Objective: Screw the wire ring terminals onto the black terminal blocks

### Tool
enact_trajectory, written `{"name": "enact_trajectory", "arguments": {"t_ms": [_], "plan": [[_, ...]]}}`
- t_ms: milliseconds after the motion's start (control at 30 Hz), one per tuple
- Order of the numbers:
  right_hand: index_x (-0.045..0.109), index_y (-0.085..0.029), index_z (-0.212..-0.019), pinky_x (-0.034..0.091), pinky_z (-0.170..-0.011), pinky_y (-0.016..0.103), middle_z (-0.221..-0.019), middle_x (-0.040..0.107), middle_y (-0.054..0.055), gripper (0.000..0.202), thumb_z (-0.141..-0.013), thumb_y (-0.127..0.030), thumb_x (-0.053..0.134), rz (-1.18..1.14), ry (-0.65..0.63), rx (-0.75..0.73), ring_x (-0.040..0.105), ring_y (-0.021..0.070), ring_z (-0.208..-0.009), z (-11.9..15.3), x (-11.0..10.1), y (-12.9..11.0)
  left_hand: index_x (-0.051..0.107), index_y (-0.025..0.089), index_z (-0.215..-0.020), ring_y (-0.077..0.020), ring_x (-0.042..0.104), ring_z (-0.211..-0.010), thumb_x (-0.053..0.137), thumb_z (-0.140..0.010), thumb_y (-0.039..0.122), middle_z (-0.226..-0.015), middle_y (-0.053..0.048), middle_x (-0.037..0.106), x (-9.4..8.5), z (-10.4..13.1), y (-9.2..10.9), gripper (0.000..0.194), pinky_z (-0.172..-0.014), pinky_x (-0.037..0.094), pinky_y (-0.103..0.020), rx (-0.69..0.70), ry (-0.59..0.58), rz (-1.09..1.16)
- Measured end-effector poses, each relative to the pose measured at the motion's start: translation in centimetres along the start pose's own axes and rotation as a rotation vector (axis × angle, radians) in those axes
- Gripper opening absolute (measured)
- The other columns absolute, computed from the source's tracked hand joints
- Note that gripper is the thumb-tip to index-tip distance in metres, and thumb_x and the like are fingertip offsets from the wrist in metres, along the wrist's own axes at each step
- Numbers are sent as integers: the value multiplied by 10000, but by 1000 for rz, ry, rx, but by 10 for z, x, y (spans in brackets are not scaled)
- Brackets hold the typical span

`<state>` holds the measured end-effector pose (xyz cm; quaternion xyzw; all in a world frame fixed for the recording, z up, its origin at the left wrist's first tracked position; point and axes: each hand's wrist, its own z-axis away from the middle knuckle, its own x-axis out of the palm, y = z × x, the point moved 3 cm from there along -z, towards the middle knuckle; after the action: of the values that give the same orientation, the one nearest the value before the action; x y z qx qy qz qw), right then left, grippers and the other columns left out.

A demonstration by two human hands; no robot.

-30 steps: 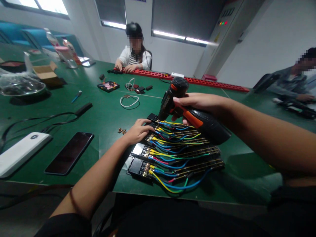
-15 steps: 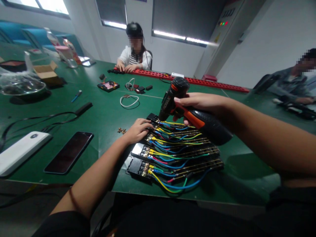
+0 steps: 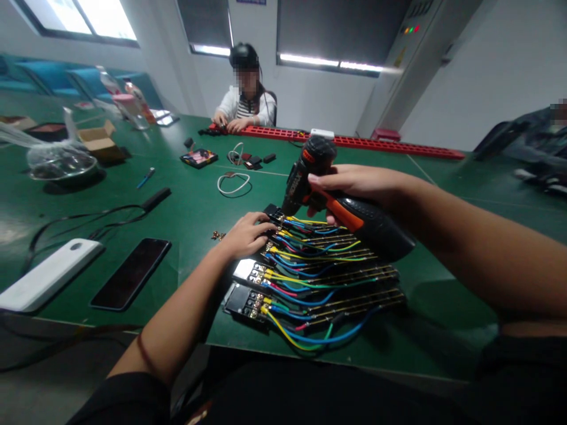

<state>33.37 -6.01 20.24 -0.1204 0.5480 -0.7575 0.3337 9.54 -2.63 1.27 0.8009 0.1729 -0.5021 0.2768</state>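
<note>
My right hand [image 3: 349, 183] is closed around the grip of a black and orange cordless drill [image 3: 358, 221]. The drill points down, its nose at the screw terminals of the farthest black terminal block [image 3: 273, 211]. My left hand [image 3: 248, 235] steadies the blocks there, fingers and thumb bent over them; the exact contact is partly hidden. Several such blocks stand in a row, the nearest terminal block [image 3: 241, 300] closest to me. Yellow, blue, green and red wires [image 3: 305, 271] run from their brass screws to dark strips [image 3: 381, 289] on the right.
Small brass screws [image 3: 217, 235] lie left of my left hand. A phone [image 3: 132, 273], a white power bank [image 3: 53, 274] and a black cable [image 3: 88, 215] are at the left. A white cable loop [image 3: 234, 184] lies farther back. A co-worker [image 3: 245, 100] sits behind a long red rail [image 3: 354, 141].
The view has shifted slightly, so the background sits a little farther right. Both hands and the drill hold nearly the same place over the far terminal block.
</note>
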Motion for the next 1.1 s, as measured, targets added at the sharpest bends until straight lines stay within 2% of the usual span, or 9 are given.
{"name": "enact_trajectory", "arguments": {"t_ms": [533, 667, 833, 1100], "plan": [[617, -158, -1147, 639, -659, 279, -851, 706, 58, 286, -996, -392, 548, 2, -28, 34, 691, 149, -698, -5, -1, 10, 645, 260, -1315, -292, 480, -1189, 486, -904, 250, -1329, -107, 505, -1, -4, 6, 441, -1077, 406, -487, -24, -46, -103], [631, -179, -1122, 636, -650, 287, -899, 711, 65, 278, -972, -409, 593, -10, -41, 20, 701, 166, -742, -6, 0, 10, 637, 285, -1322, -287, 476, -1184, 486, -905, 259, -1326, -95, 507, -1, -4, 5, 445, -1072, 408, -484, -36, -47, -109], [632, -173, -1072, 633, -666, 273, -976, 714, 77, 211, -975, -357, 596, -33, -2, 5, 704, 169, -824, -6, 4, 9, 655, 288, -1299, -290, 471, -1183, 501, -898, 266, -1307, -93, 514, -1, -4, 6, 429, -1073, 406, -486, -38, -34, -83], [618, -146, -1093, 629, -677, 265, -888, 709, 66, 257, -1000, -376, 553, -39, -67, 75, 695, 146, -743, -10, 6, 5, 655, 272, -1294, -295, 480, -1204, 504, -914, 278, -1313, -104, 510, -1, -4, 8, 409, -1087, 412, -494, -42, -26, -74]]}}
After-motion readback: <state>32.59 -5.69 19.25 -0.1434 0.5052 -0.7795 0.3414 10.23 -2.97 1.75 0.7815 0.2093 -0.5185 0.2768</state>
